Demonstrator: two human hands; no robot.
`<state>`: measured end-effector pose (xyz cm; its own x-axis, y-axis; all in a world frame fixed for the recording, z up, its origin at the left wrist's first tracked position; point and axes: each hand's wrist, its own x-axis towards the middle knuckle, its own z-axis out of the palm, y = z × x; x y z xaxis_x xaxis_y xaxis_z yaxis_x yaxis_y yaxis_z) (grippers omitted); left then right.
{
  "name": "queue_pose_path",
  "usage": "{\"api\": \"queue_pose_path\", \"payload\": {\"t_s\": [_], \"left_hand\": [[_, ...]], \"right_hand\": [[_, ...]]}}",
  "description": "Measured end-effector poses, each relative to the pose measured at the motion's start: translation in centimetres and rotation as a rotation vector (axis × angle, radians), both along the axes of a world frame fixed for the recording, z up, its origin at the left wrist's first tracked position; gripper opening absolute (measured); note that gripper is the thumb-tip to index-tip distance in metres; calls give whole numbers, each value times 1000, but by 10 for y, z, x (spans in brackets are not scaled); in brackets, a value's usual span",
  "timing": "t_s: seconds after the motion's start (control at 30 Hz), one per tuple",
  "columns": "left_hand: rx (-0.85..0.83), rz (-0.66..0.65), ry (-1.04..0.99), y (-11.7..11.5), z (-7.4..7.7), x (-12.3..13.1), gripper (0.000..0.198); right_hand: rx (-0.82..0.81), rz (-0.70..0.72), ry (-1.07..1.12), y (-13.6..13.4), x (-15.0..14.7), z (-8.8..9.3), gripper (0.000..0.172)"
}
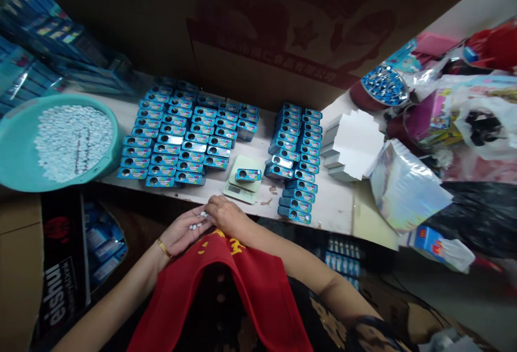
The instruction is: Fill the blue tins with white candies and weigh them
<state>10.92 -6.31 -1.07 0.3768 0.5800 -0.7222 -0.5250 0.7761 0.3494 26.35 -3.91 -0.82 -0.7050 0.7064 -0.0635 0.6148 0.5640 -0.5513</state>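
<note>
My left hand (182, 232) is palm up and cupped, with several small white tablet-like pieces (195, 226) lying in it. My right hand (226, 216) meets its fingertips with bent fingers drawn together, and a white piece shows beside them; what the right fingers pinch is hidden. Just beyond the hands, a small blue box (247, 174) with a dark round opening on top sits on a pale digital scale (239, 193). At the left, a wide turquoise basin (112, 150) holds a heap of the same white pieces.
Rows of similar blue boxes (167, 148) stand left of the scale, and more blue boxes (301, 174) to its right. White folded cartons (357, 139) and a shiny silvery sheet (407, 185) lie further right. A large cardboard box (258, 34) walls off the back.
</note>
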Motion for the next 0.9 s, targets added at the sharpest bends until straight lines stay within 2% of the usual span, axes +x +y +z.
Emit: {"api": "queue_pose_path", "payload": {"t_s": [0.13,0.33,0.47,0.63,0.77,0.83,0.9], "left_hand": [[-12,22,-14,1,1,4,30],[56,-83,-27,15,1,19,24],[94,-96,-34,37,-4,42,22],[111,-10,-90,60,-11,63,25],[96,13,16,70,-11,68,25],[104,5,54,72,-8,67,26],[114,12,60,72,-5,65,26]], "right_hand": [[46,10,-29,-3,5,3,13],[27,-22,14,6,20,-4,13],[-40,-220,170,20,44,-8,14],[-22,-515,342,46,68,-6,15],[28,-525,269,58,77,-8,17],[84,-534,221,56,84,-9,21],[160,-602,118,52,93,-10,24]]}}
